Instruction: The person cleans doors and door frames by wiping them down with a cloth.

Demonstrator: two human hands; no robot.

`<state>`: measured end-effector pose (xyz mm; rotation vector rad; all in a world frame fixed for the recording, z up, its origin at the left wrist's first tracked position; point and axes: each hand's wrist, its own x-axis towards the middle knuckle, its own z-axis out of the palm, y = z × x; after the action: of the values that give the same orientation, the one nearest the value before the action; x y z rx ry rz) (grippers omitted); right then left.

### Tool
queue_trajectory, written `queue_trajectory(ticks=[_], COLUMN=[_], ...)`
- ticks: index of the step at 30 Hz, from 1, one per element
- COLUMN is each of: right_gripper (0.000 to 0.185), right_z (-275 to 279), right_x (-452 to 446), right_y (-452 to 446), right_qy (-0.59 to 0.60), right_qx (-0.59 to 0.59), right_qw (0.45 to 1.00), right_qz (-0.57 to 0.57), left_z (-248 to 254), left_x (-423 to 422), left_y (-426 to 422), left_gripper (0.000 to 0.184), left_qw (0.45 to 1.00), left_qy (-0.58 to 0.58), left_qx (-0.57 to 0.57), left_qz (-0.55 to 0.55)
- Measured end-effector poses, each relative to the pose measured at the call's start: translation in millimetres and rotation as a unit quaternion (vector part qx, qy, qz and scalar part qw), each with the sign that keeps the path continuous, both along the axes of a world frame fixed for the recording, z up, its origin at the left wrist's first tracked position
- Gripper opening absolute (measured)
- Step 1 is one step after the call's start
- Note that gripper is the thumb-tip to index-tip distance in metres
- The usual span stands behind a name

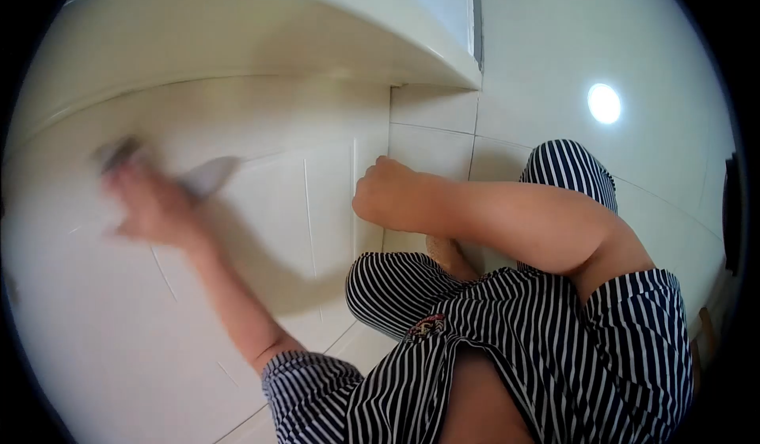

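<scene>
Head view: one left hand (154,206) gripping one blurred grey item (121,154); one right hand (388,195), fisted.

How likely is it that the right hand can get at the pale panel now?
Probably yes: the right hand appears close to the pale panel, with nothing visible between them.

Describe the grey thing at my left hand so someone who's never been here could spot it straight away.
Start with the big pale panel filling the left of the view, below a curved ledge. Follow the left arm across it to the blurred left hand. The grey thing there, probably a cloth, shows on either side, its darker tone setting it apart from the pale panel.
</scene>
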<state>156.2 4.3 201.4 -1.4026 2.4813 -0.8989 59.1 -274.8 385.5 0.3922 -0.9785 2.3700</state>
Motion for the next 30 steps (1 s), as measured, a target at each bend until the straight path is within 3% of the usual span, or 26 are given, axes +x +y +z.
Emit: queue_trajectory(ticks=[1, 2, 5, 7, 9, 12, 15, 17, 20, 21, 25, 27, 30], right_gripper=[0.004, 0.004, 0.003, 0.004, 0.005, 0.009, 0.012, 0.013, 0.015, 0.017, 0.023, 0.027, 0.037], right_z=[-0.4, -0.6, 3.7, 11.6, 16.1, 19.2, 10.4, 4.7, 5.8, 7.9, 32.9, 43.4, 50.1], right_x=[0.4, 0.8, 6.3, 4.4, 4.6, 5.7, 11.5, 15.1, 19.3, 20.7, 17.6, 8.7, 10.4], right_y=[-1.1, -2.3, -6.4, 1.2, -0.6, 4.3, 5.4, 5.5, 19.2, 24.7, 44.3, 56.9, 69.3], right_qy=[-0.001, -0.006, -0.006, -0.007, -0.011, -0.027, -0.024, -0.012, 0.015, 0.005, -0.083, -0.109, -0.140], right_qx=[0.018, 0.017, 0.053, 0.076, 0.082, 0.082, 0.076, 0.075, 0.067, 0.059, 0.114, 0.157, 0.207], right_qw=[1.000, 1.000, 0.999, 0.996, 0.996, 0.995, 0.996, 0.997, 0.998, 0.998, 0.989, 0.979, 0.967], right_qz=[0.003, 0.002, 0.005, 0.042, 0.041, 0.048, 0.029, 0.003, -0.012, -0.006, 0.050, 0.068, 0.056], left_z=[49.9, 96.8, 212.8, 208.5, 171.6, 78.9, -11.2, -69.0, -150.7, -172.0, -243.5, -285.7, -315.7], left_x=[12.4, 27.7, 30.5, 21.6, 5.4, -20.4, -26.2, -36.8, -29.5, -27.3, -13.9, -12.1, -11.8], left_y=[15.7, 28.0, -66.2, -39.7, -11.2, 48.2, 86.4, 82.7, 109.6, 112.0, 90.9, 75.7, 88.4], left_gripper=[0.049, 0.048, 0.039, 0.034, 0.033, 0.037, 0.048, 0.045, 0.054, 0.057, 0.053, 0.051, 0.049], left_qw=[0.966, 0.962, 0.897, 0.830, 0.797, 0.780, 0.748, 0.737, 0.675, 0.678, 0.640, 0.600, 0.577], left_qy=[0.019, 0.046, 0.004, -0.008, -0.026, -0.149, -0.198, -0.260, -0.342, -0.353, -0.383, -0.485, -0.530], left_qx=[0.227, 0.228, 0.137, 0.205, 0.251, 0.281, 0.403, 0.434, 0.561, 0.575, 0.581, 0.572, 0.586], left_qz=[-0.124, -0.144, -0.419, -0.519, -0.549, -0.539, -0.488, -0.448, -0.336, -0.291, -0.325, -0.280, -0.205])
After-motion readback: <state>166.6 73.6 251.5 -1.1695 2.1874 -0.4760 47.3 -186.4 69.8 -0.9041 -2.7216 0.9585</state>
